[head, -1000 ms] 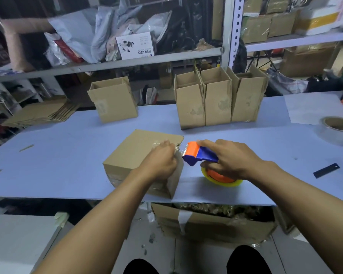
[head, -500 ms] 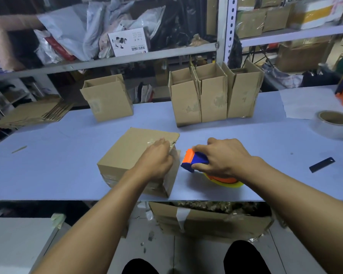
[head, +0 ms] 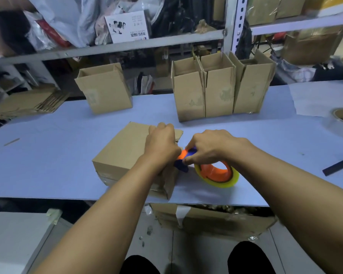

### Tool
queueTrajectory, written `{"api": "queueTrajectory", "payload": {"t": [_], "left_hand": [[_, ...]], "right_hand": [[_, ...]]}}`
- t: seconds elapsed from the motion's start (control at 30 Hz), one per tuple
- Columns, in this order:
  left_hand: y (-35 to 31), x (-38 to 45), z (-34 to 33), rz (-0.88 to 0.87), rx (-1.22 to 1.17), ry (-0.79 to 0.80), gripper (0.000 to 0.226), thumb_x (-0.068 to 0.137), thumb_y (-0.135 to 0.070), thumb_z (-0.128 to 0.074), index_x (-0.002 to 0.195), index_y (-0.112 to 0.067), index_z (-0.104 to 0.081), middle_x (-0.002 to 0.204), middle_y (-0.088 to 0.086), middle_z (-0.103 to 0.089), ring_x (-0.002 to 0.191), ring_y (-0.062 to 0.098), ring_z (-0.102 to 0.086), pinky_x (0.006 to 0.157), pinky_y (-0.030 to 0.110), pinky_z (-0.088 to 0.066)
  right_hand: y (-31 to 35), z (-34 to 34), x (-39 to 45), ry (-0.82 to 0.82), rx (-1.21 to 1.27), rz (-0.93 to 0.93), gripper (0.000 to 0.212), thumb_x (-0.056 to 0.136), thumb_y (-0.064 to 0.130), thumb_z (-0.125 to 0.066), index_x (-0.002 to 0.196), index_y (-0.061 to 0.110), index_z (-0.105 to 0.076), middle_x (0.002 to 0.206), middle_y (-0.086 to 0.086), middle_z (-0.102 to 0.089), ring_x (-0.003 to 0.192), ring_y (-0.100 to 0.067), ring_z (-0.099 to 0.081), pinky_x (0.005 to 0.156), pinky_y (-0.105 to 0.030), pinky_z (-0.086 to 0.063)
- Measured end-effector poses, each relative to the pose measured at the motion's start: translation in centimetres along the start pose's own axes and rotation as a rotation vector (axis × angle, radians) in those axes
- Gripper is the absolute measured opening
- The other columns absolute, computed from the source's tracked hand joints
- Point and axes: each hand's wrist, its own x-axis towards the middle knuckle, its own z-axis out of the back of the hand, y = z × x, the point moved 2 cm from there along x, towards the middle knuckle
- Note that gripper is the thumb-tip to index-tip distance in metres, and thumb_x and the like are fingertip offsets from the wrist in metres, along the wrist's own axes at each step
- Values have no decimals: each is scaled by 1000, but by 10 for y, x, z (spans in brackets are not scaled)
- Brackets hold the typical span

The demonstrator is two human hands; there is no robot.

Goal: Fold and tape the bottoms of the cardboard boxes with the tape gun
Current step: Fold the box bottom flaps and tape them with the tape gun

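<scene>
Cardboard box (head: 127, 151) edge hidden under clenching left hand (head: 162, 143); right hand (head: 212, 147) grasps half-covered tape gun (head: 216, 171).

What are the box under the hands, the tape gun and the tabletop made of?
Box: corrugated cardboard, matte brown; a glossy clear strip along its near lower edge looks like tape.
Tape gun: moulded plastic by its look, smooth orange and blue; the roll on it is translucent yellowish film.
Tabletop: smooth, matte pale blue sheet; material unclear, perhaps laminate or plastic.
</scene>
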Motion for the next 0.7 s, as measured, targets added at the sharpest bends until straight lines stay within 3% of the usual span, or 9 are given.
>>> {"api": "queueTrajectory", "payload": {"t": [0.2,0.27,0.37,0.5,0.53,0.6,0.7], "left_hand": [[-1,0,-5,68,81,-19,23,79,-12,-60,99,-12,-49,109,9,-48,106,32,-42,73,34,-37],[-3,0,-8,117,156,17,30,79,-16,-61,102,-16,-42,115,9,-43,109,31,-39,77,33,-33],[-9,1,-13,175,270,136,44,79,-25,-63,115,-18,-40,122,8,-35,112,30,-35,89,42,-36],[-10,3,-13,203,266,222,75,71,-36,-74,134,-22,-34,130,7,-31,120,30,-33,91,46,-31],[-7,3,-8,205,194,256,89,67,-41,-77,141,-23,-30,137,8,-30,127,31,-31,96,47,-30],[-1,1,12,244,-170,279,100,68,-42,-76,151,-23,-23,151,6,-27,138,27,-29,106,43,-32],[1,-9,47,270,-736,39,58,85,-25,-64,140,-16,-49,140,-3,-50,127,16,-50,91,28,-41]], "right_hand": [[-12,-8,3,193,202,-80,71,53,88,-41,94,39,-72,90,10,-69,89,-16,-61,84,-38,-52],[-19,-6,-3,183,216,-72,65,59,87,-45,99,44,-72,95,11,-69,93,-16,-60,86,-38,-52],[-30,1,-18,50,160,-107,50,73,78,-52,108,45,-68,104,12,-68,97,-18,-59,80,-32,-50],[-41,-1,-39,-238,206,-111,46,80,69,-56,122,48,-57,108,9,-60,103,-19,-52,79,-35,-46],[-44,-6,-44,-308,306,-104,50,80,67,-58,127,51,-52,107,9,-57,104,-17,-50,82,-36,-45],[-47,-15,-53,-454,546,-46,61,77,67,-60,134,52,-44,113,9,-55,108,-10,-48,89,-37,-45],[-42,-24,-64,-577,741,35,66,76,62,-66,136,48,-43,122,9,-54,110,-5,-49,92,-31,-44]]}}
